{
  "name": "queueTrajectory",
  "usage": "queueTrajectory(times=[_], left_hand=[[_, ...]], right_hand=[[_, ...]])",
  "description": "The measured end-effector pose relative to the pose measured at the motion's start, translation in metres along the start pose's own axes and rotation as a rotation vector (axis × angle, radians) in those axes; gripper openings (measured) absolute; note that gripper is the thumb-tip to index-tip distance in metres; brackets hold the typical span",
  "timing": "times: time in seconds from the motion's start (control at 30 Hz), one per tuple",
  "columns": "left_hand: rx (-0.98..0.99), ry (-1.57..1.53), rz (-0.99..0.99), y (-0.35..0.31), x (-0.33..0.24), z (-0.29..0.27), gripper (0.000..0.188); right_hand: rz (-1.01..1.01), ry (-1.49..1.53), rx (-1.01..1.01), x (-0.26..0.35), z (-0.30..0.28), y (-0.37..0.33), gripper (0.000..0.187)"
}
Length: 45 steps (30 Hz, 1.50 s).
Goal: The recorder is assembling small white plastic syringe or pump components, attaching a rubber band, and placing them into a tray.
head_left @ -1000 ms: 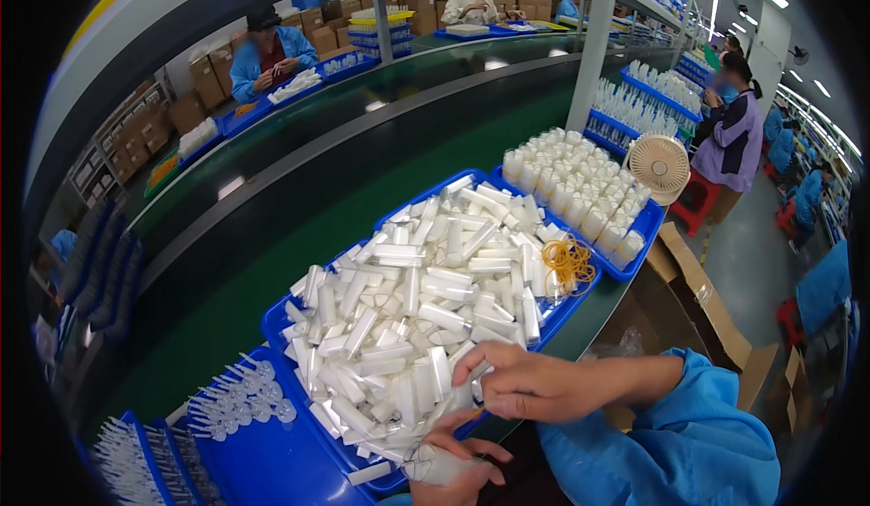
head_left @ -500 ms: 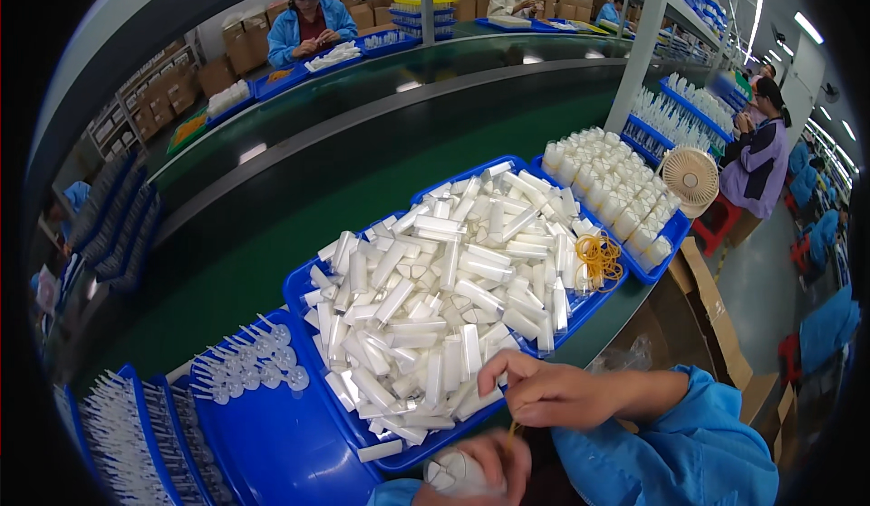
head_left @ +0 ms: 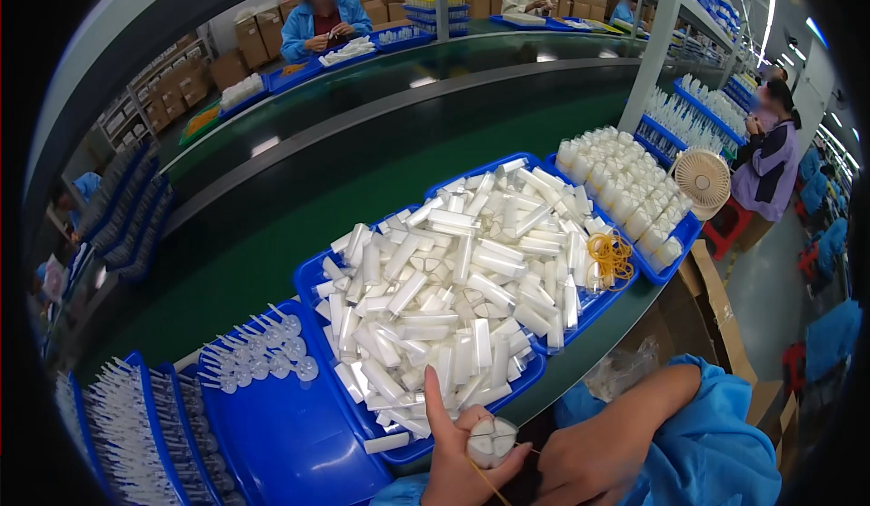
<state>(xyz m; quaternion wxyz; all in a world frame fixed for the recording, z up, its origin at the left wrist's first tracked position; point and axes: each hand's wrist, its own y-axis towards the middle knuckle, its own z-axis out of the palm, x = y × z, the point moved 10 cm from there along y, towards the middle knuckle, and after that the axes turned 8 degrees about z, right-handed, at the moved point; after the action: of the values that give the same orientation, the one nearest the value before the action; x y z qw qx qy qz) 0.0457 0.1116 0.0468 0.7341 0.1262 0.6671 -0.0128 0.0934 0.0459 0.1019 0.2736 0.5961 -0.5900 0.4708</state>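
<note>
At the near edge of the counter [head_left: 562,376], the left hand [head_left: 450,470] grips, index finger [head_left: 435,402] raised; the right hand [head_left: 589,459] curls beside it.

We see a smooth, plastic-looking finish on the near white bundle [head_left: 492,441], and the thin yellow band [head_left: 487,480] by it looks rubbery. Glossy clear film wraps the heaped white pieces [head_left: 444,279]. To the left, the blue tray [head_left: 272,424] is smooth plastic with a soft sheen. On our right we have matt brown cardboard [head_left: 720,311], a crinkled, shiny plastic bag [head_left: 625,366] and a wrinkled blue cloth sleeve [head_left: 716,433].
</note>
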Motion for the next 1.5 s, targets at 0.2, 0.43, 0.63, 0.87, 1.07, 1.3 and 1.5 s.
queueTrajectory(times=[0.2, 0.43, 0.63, 0.87, 1.07, 1.3, 1.5], left_hand=[[-0.279, -0.278, 0.072, -0.004, -0.007, -0.021, 0.111], [-0.083, 0.586, 0.251, -0.001, -0.016, 0.003, 0.071], [0.16, 0.637, -0.089, -0.007, 0.009, 0.023, 0.075], [0.383, 0.585, 0.467, -0.017, -0.054, 0.053, 0.077], [-0.009, 0.618, 0.304, -0.035, -0.077, -0.049, 0.044], [-0.144, 1.267, 0.159, -0.017, -0.057, -0.166, 0.025], [-0.122, 1.72, 0.326, -0.008, -0.033, -0.209, 0.027]], right_hand=[[-0.645, 1.222, -0.623, -0.066, -0.039, -0.05, 0.039], [-0.021, 0.385, -0.815, -0.073, -0.054, -0.046, 0.052], [0.102, -0.061, -1.061, -0.056, -0.054, -0.057, 0.038], [0.271, -0.11, -1.202, -0.049, -0.048, -0.118, 0.036], [1.083, -0.692, -2.238, -0.039, -0.046, -0.35, 0.032], [1.414, -0.694, -2.01, -0.131, -0.041, -0.415, 0.033], [1.307, -0.295, -1.943, -0.173, -0.045, -0.414, 0.022]])
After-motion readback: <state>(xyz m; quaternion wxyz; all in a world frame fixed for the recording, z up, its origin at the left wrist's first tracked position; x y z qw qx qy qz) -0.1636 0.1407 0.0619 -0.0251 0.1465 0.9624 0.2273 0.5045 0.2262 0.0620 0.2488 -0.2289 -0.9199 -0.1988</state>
